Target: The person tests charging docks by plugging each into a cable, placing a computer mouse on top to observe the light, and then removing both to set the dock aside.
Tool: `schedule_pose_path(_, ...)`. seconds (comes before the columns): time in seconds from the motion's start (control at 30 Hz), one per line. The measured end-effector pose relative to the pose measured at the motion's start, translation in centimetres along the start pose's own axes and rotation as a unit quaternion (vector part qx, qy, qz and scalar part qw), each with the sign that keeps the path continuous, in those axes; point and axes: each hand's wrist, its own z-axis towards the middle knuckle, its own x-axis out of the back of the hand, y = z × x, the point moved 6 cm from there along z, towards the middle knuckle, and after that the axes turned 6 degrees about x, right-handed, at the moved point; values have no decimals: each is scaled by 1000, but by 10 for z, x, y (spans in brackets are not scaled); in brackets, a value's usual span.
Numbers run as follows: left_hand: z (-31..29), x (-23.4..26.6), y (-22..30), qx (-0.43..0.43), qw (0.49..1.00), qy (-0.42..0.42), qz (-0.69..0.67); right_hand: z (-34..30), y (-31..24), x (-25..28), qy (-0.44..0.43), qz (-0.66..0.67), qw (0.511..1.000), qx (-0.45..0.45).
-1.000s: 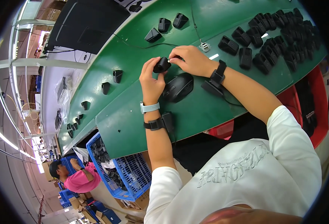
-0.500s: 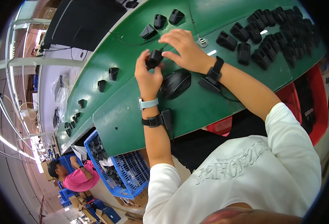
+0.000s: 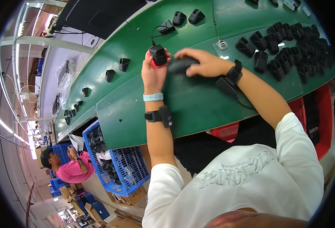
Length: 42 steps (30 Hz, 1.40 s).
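Note:
My left hand (image 3: 154,78) is closed around a small black blocky device (image 3: 158,55), held up over the green table. A thin black cable is plugged into the device's far end, and a red glow falls on the fingers around it. Just to the right, my right hand (image 3: 201,62) grips a black computer mouse (image 3: 179,66), which is smeared by motion. Each wrist wears a black strap with a box on it; the left also has a pale blue band.
Several similar black devices (image 3: 260,62) crowd the right side of the green table (image 3: 137,125). A few more (image 3: 179,19) stand at the back. A white USB plug (image 3: 222,44) lies right of centre. At lower left is a blue crate (image 3: 131,171); a person in pink (image 3: 74,171) is beyond it.
My right hand has left the device and taken hold of the mouse, which has moved away from me. The device has turned in my left hand; its cable and a red glow now show.

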Motion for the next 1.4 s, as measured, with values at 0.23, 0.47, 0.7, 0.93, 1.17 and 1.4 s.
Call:
schedule_pose_path(0.23,-2,-35,-16,-45,989,30,135,-2,16,42,274,341,899,-13)
schedule_pose_path(0.47,-2,-29,-17,-74,961,44,261,2,19,40,258,286,923,-11)
schedule_pose_path(0.7,-2,-31,-20,-80,940,46,329,1,18,40,273,262,926,-13)
schedule_pose_path(0.93,2,-20,-28,-16,927,46,371,-6,-2,35,252,-36,964,73)
schedule_pose_path(1.17,-1,-21,-34,-27,945,19,326,-7,-40,18,221,-221,929,198)
schedule_pose_path(1.4,-5,-29,-34,-40,946,34,320,-9,-38,16,209,-182,943,185)
